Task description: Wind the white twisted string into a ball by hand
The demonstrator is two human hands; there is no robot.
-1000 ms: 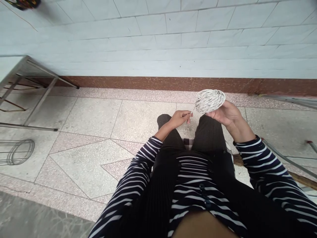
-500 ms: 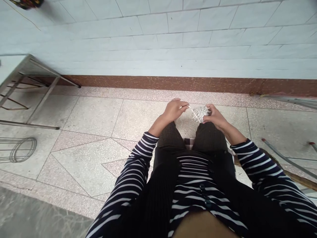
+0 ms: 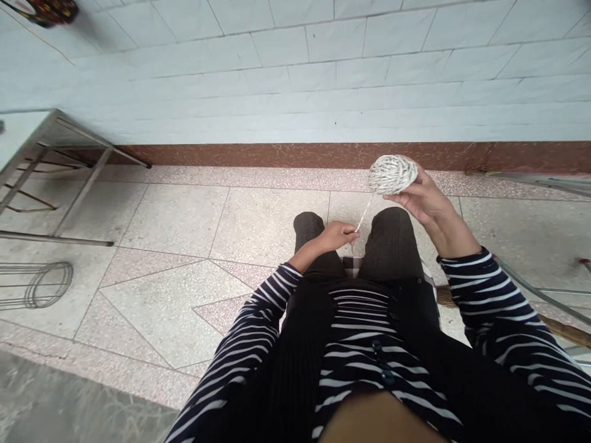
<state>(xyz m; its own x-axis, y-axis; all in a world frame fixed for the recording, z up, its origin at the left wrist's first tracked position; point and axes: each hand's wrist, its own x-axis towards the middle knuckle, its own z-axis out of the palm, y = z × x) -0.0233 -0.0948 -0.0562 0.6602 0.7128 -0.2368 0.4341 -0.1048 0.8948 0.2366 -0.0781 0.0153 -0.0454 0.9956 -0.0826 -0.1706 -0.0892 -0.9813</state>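
Observation:
My right hand [image 3: 422, 195] grips a whitish ball of cord [image 3: 391, 175] from its right side, raised beyond my right knee. A thin strand of cord [image 3: 364, 212] runs from the ball's underside down to my left hand [image 3: 338, 236]. The left fingertips are pinched on this strand, just above the gap between my thighs. The strand looks taut between the two hands, and a short end hangs below the left fingers.
A metal-legged table [image 3: 48, 132] stands at the left against the tiled wall [image 3: 318, 80]. Wire rings [image 3: 48, 285] lie on the floor below it. To the right are metal tubes [image 3: 540, 289] and a wooden pole [image 3: 566, 332].
My right hand has lifted the ball up and away, turning it. My left hand has moved down toward my lap with the strand, so the hands are farther apart.

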